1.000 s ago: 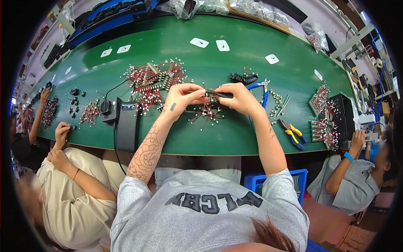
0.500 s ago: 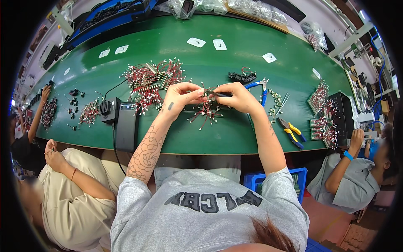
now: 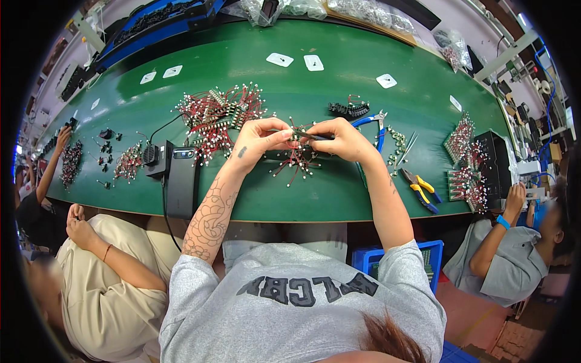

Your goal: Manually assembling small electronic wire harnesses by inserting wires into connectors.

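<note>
Over the green table (image 3: 315, 193), my left hand (image 3: 259, 138) and my right hand (image 3: 342, 139) meet at the middle. Between their fingertips they pinch a small black connector strip with red wires (image 3: 302, 134). Under the hands lies a loose bunch of red wired parts with white tips (image 3: 296, 162). A larger heap of the same red wired parts (image 3: 218, 114) lies behind my left hand. Blue-handled pliers (image 3: 374, 122) rest just right of my right hand.
A black phone (image 3: 181, 181) and a small black fan (image 3: 151, 156) sit left of my forearm. Yellow-and-blue cutters (image 3: 421, 187), tweezers (image 3: 407, 149) and racks of red parts (image 3: 463, 163) lie right. Seated people work on both sides; a blue crate (image 3: 431, 260) stands below.
My hands stay together at the same spot, with only small finger shifts on the connector. The person at left has lowered a hand toward their lap.
</note>
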Demonstrator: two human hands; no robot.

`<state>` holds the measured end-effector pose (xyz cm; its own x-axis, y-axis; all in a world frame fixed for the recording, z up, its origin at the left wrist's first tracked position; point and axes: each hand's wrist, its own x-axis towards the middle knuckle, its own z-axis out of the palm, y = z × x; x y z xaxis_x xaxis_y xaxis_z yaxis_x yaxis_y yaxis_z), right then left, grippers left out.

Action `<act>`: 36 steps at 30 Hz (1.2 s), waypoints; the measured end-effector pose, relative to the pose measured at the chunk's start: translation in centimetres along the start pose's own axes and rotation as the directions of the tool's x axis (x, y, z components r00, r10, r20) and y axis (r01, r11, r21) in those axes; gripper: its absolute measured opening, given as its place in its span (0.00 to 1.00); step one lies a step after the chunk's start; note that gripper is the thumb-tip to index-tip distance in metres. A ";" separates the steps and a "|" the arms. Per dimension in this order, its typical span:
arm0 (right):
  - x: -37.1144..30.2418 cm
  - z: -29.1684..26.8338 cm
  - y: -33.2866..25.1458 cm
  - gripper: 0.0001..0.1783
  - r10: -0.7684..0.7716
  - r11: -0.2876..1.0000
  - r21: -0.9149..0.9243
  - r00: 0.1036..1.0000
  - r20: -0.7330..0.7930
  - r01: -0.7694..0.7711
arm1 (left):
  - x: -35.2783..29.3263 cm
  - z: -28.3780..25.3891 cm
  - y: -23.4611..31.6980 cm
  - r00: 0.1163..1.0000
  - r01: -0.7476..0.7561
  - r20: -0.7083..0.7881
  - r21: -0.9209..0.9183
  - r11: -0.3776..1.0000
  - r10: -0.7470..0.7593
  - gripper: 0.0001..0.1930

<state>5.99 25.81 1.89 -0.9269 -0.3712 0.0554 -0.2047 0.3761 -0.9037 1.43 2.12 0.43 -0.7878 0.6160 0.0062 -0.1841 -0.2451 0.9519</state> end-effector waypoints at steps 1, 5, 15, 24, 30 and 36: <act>0.0 0.0 0.0 0.13 -0.003 1.000 0.006 1.000 0.004 0.003 | 0.0 0.0 0.0 1.000 -0.005 0.012 -0.010 1.000 0.005 0.05; 0.1 -0.1 -0.4 0.13 0.026 0.999 0.021 0.999 0.023 -0.026 | 0.0 -0.3 0.0 1.000 0.005 0.019 -0.003 1.000 -0.005 0.05; -0.7 -1.6 -2.0 0.14 0.060 0.994 -0.083 0.991 -0.121 -0.071 | -0.1 0.7 0.6 0.993 -0.003 -0.121 -0.086 0.996 -0.008 0.07; -0.4 -0.5 -0.9 0.16 -0.166 0.926 -0.369 0.961 -0.222 0.075 | -0.1 0.8 0.3 0.981 0.006 -0.193 -0.002 1.000 -0.006 0.09; -0.1 0.1 -1.1 0.16 -0.224 0.900 -0.415 0.958 -0.177 0.134 | -0.1 1.0 0.1 0.988 -0.020 -0.154 -0.014 1.000 0.018 0.08; -0.2 0.2 -1.4 0.14 -0.220 0.891 -0.434 0.962 -0.161 0.131 | -0.1 0.9 0.0 0.987 -0.038 -0.151 0.061 0.997 0.047 0.06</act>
<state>6.52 25.17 3.04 -0.8974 -0.3029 0.3209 -0.4406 0.6550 -0.6139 2.02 2.77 0.67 -0.8751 0.4840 0.0047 -0.1179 -0.2225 0.9678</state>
